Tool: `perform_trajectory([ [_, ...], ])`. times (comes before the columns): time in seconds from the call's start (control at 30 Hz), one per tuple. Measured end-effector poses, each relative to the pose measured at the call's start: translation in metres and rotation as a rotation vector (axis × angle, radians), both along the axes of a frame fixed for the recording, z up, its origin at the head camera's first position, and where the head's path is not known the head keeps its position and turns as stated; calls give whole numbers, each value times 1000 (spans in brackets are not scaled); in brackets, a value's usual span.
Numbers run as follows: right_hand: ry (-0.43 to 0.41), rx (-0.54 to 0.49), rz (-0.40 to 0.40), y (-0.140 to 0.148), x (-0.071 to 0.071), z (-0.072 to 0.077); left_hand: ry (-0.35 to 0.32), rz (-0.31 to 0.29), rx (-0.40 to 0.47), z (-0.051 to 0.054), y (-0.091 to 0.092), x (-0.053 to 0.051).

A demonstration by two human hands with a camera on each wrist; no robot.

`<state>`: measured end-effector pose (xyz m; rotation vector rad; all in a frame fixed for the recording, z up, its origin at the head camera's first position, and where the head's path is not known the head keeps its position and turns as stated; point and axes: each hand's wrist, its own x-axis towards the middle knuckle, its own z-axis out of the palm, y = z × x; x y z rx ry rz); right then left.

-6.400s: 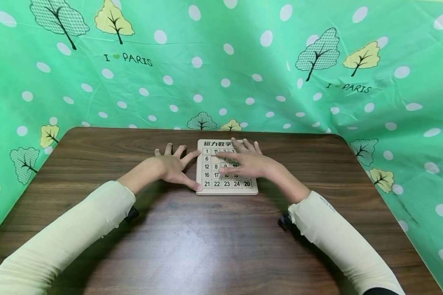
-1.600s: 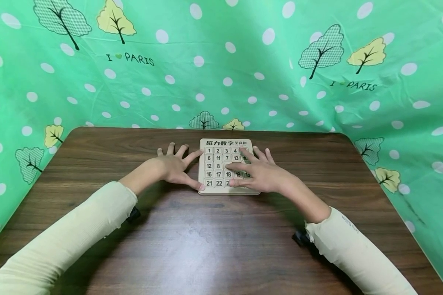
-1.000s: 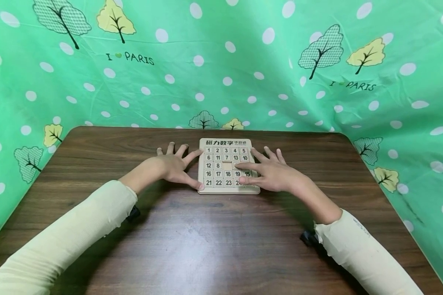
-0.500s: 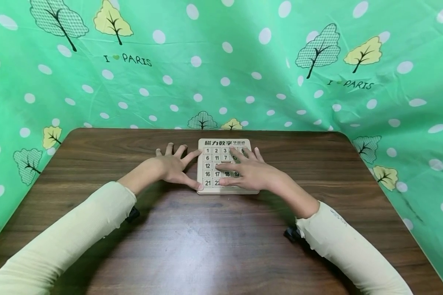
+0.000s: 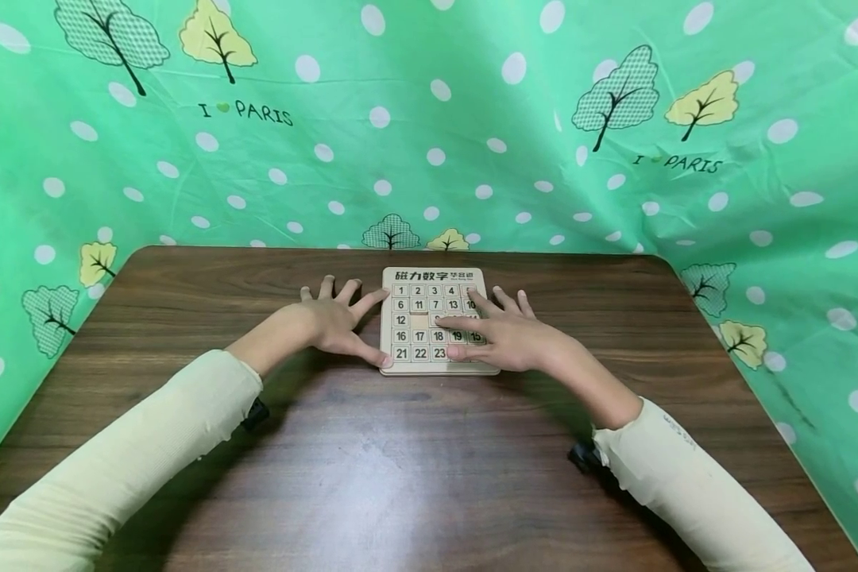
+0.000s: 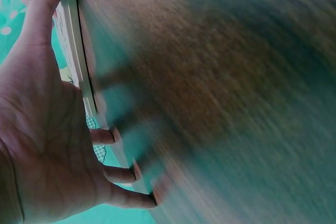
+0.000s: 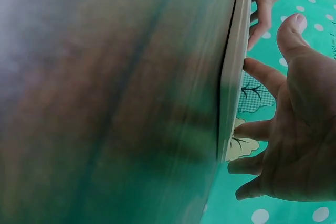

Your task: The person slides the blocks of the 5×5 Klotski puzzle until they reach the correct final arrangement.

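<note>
A pale sliding number puzzle (image 5: 415, 369) lies flat on the table, with Chinese characters along its top. My left hand (image 5: 329, 322) is spread at its left side, thumb and index fingertips touching the frame's edge. In the left wrist view the other fingers (image 6: 123, 174) reach down to the tabletop. My right hand (image 5: 518, 338) extends over the right half, its index fingertip on a partly covered tile (image 5: 433, 316) in the third row. Left of that tile is a gap (image 5: 419, 321), beside the 12 tile (image 5: 401, 320). My right thumb (image 7: 294, 32) is raised above the board. The right hand hides several tiles.
The brown wood-grain table (image 5: 372, 469) spreads around the puzzle. Behind it and at both sides hangs a green cloth (image 5: 429, 119) with white dots and printed trees. Pale sleeves (image 5: 150, 437) cover both forearms, and a dark device (image 5: 585, 457) sits under the right wrist.
My right hand reached left over the 8 tile, then drew back right. The gap has shifted from the third column to the second in that row. My left hand stays in place.
</note>
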<state>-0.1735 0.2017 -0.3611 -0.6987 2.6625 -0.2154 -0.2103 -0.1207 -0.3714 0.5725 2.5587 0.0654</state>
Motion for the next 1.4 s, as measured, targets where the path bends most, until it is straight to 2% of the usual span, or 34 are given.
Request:
perform_trajectory([
  [0.23, 19, -54, 2, -7, -7, 1, 7, 1, -8, -1, -2, -1],
  [0.57, -1, -30, -9, -24, -19, -1, 5, -2, -5, -2, 1, -1],
  [0.73, -18, -21, 2, -24, -15, 2, 3, 3, -8, -3, 1, -2],
  [1.03, -15, -16, 33, -22, 2, 4, 4, 2, -13, -1, 1, -1],
  [1.17, -1, -32, 25, -18, -2, 1, 3, 3, -12, 0, 1, -1],
  [1.4, 17, -46, -49, -5, -14, 1, 5, 0, -11, -2, 1, -2],
])
